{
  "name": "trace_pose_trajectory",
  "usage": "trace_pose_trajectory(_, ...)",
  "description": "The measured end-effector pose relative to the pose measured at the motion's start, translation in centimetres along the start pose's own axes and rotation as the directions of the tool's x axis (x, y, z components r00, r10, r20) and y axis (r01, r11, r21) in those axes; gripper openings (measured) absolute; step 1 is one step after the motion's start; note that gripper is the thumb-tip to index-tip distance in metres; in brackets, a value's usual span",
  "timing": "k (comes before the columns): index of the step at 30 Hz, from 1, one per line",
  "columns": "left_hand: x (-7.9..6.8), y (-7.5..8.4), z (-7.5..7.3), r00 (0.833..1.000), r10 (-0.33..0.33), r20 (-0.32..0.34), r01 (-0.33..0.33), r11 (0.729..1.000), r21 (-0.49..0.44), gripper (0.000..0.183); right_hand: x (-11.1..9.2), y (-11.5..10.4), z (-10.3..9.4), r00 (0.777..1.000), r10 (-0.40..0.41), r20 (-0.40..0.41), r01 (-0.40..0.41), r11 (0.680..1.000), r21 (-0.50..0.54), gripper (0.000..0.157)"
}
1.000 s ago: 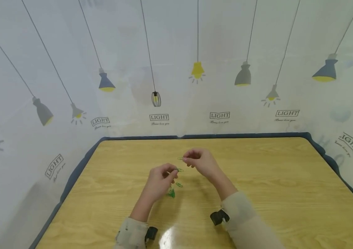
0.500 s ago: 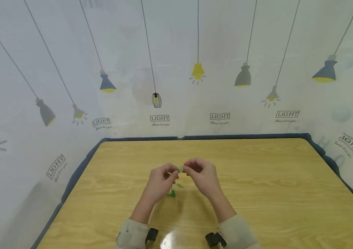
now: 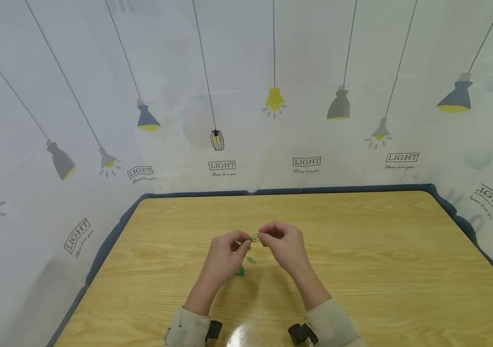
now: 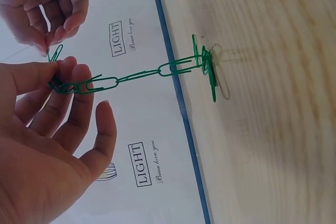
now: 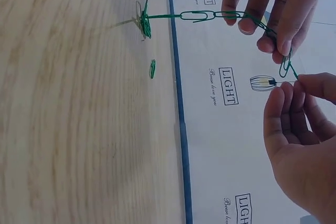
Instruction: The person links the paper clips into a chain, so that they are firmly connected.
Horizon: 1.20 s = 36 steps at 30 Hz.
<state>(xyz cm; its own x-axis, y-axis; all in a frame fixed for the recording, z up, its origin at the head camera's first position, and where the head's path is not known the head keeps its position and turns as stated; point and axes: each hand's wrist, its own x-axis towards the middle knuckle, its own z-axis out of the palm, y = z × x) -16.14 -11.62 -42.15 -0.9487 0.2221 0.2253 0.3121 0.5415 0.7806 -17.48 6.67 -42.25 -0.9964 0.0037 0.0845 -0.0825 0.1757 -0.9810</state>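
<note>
My left hand (image 3: 225,255) pinches the upper end of a chain of green paper clips (image 4: 139,75) between thumb and forefinger. The chain hangs from the fingers down to a small heap of linked green clips (image 5: 145,20) on the table. Close beside it, my right hand (image 3: 284,246) pinches a single green paper clip (image 5: 294,70) at one end. That clip overlaps the clip sticking out of the left fingertips, the two meeting between the hands. One loose green paper clip (image 5: 153,69) lies on the table near the heap.
The wooden table (image 3: 381,255) has a dark blue edge (image 3: 337,189) along its back and sides. Behind it stands a white wall covering (image 3: 246,111) printed with lamps and lettering. Small black cameras sit at both sleeves.
My right hand has come down and toward the left hand, bringing its paper clip to the clip at the chain's end. The left hand has barely moved.
</note>
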Motion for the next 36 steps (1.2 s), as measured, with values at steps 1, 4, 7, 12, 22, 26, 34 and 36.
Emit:
trace_pose_trajectory(1,0.0,0.0,0.0,1.000,0.003,-0.004,-0.003,1.000,0.009,0.014,0.0,-0.1,-0.1,1.000,0.011,0.002,-0.011,1.000,0.000,0.008)
trace_pose_trajectory(4,0.0,0.1,0.1,1.000,0.006,-0.012,-0.006,1.000,0.024,0.014,0.1,-0.2,-0.3,1.000,0.031,0.004,-0.031,0.999,-0.007,0.006)
trace_pose_trajectory(7,0.0,0.1,0.1,1.000,0.006,-0.008,-0.006,1.000,0.016,0.013,0.1,-0.2,-0.6,0.999,0.044,0.007,-0.044,0.999,-0.013,0.007)
trace_pose_trajectory(12,-0.1,0.2,0.0,1.000,-0.009,-0.007,0.009,1.000,-0.011,0.013,0.2,-0.2,-1.1,0.999,0.043,0.014,-0.042,0.999,-0.027,0.007)
trace_pose_trajectory(22,-0.3,-0.3,0.2,0.994,-0.089,0.056,0.096,0.986,-0.134,0.018,0.1,-0.5,-1.4,0.999,0.032,0.017,-0.032,0.999,0.003,0.005)
trace_pose_trajectory(26,-0.3,-0.2,0.5,0.991,-0.108,0.077,0.121,0.974,-0.191,0.030,-0.1,-1.1,-1.2,0.999,0.030,0.034,-0.030,1.000,0.000,0.006)
trace_pose_trajectory(34,-0.2,0.3,0.5,0.992,-0.101,0.070,0.115,0.960,-0.254,0.022,-0.3,-1.5,-0.8,0.996,0.004,0.088,-0.007,0.999,0.034,0.007)
trace_pose_trajectory(36,-0.2,0.3,0.4,0.995,-0.087,0.050,0.096,0.964,-0.246,0.020,-0.3,-1.5,-0.6,0.996,0.000,0.092,-0.003,0.999,0.035,0.007)
